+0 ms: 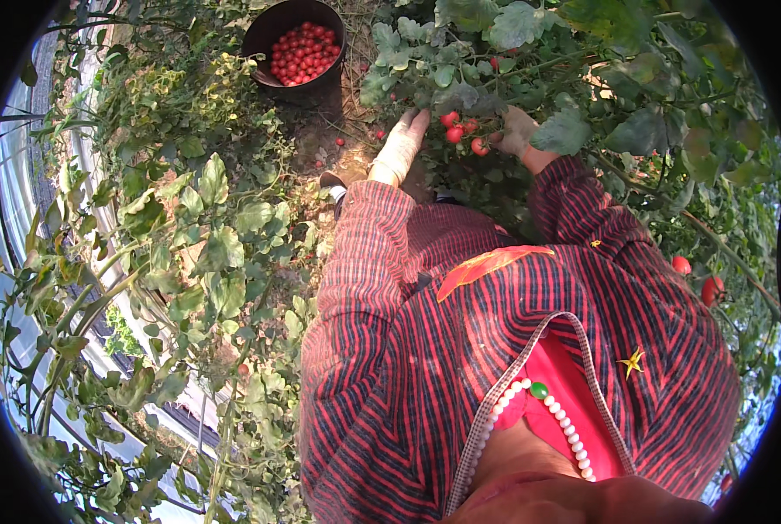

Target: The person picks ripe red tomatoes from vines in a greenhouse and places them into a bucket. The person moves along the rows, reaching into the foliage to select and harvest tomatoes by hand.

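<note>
A pale, soiled work glove covers my left hand [401, 145], which reaches up to the edge of the tomato foliage. Its fingertips meet the leaves, and I cannot tell if anything is between them. To the right, my right hand [516, 133], gloved too, is at a cluster of red cherry tomatoes [454, 134] on the vine. The fingers come close to the lowest tomato [479, 147] of that cluster; a leaf [562, 133] is beside the wrist, and the grip is unclear. Between both hands the cluster hangs among green leaves.
A black bucket [328, 82] partly filled with red cherry tomatoes [304, 54] stands ahead on the left. Some loose tomatoes [340, 141] lie on the soil. Tomato vines [220, 249] crowd the left side, before plastic sheeting [20, 170]. More ripe tomatoes [712, 290] hang at my right.
</note>
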Motion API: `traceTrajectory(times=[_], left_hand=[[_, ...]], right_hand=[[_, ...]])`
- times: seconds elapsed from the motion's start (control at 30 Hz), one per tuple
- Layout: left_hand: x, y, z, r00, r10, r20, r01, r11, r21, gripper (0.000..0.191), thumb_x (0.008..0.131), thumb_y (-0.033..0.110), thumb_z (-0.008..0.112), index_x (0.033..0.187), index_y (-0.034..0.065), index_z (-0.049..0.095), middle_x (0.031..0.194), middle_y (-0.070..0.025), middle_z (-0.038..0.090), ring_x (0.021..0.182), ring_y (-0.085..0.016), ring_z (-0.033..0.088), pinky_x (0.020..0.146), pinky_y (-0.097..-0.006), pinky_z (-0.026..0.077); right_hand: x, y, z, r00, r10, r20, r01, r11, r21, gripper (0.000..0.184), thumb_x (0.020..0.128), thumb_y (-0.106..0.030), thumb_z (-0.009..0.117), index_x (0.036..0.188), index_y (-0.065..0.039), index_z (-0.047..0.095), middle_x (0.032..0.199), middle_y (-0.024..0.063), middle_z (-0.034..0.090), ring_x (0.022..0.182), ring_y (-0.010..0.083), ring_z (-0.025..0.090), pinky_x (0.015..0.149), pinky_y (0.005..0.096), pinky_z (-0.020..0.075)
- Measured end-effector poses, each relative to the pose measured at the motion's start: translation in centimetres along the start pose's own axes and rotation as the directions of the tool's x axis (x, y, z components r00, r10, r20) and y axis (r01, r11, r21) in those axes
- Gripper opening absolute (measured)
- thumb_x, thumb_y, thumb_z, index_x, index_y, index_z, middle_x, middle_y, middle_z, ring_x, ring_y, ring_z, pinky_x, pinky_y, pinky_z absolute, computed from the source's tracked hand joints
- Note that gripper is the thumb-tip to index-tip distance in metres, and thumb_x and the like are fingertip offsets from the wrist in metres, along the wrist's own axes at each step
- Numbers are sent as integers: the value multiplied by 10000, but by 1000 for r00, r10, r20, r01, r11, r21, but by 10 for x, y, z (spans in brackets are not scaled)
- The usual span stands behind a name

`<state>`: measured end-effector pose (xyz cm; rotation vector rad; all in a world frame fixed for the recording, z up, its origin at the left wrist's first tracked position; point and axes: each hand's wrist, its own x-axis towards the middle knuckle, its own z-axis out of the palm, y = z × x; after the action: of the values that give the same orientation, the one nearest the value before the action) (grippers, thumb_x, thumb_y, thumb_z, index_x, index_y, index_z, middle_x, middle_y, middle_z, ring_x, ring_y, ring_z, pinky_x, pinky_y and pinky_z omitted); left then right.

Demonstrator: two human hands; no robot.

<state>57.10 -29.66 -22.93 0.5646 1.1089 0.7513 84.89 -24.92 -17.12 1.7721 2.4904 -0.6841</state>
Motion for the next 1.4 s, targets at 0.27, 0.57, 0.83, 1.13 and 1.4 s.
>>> traceTrajectory(times=[0.27,0.57,0.83,1.13,1.4], left_hand=[[-10,-7,54,993,37,110,8,925,-380,583,1021,521,613,1384,64,600,1273,-61,661,1152,-212,612,995,-358,497],[-27,-8,52,999,-23,48,31,983,-181,517,948,274,706,1395,40,597,1261,-100,670,1116,-235,621,993,-364,492],[-20,2,54,992,18,126,-92,787,610,580,872,354,747,1328,12,636,1161,-206,733,1098,-289,697,984,-384,516],[-29,-22,40,970,181,-164,-46,795,605,623,867,286,721,1402,-2,588,1262,-293,686,1209,-422,656,1043,-458,498],[-27,3,64,997,83,4,-67,770,635,656,894,399,727,1458,103,572,1242,-204,715,1176,-359,686,1008,-431,521]], right_hand=[[-8,8,16,996,47,75,-46,999,-3,596,775,-211,729,1353,-120,618,1078,204,739,978,398,717,838,480,586],[-9,4,8,979,150,137,-142,988,-64,656,785,-177,775,1418,-127,613,1183,200,739,1118,379,704,942,468,567],[-21,-22,-24,984,150,99,-142,986,-83,723,744,-104,834,1430,-121,606,1287,193,698,1196,371,670,973,452,559],[-1,-10,-16,931,228,287,-196,971,-135,609,792,-174,825,1360,-70,630,1230,187,716,1102,319,706,897,403,576],[5,1,5,972,131,197,-140,990,33,709,760,-360,826,1370,-89,587,1242,168,676,1119,366,652,984,446,556]])
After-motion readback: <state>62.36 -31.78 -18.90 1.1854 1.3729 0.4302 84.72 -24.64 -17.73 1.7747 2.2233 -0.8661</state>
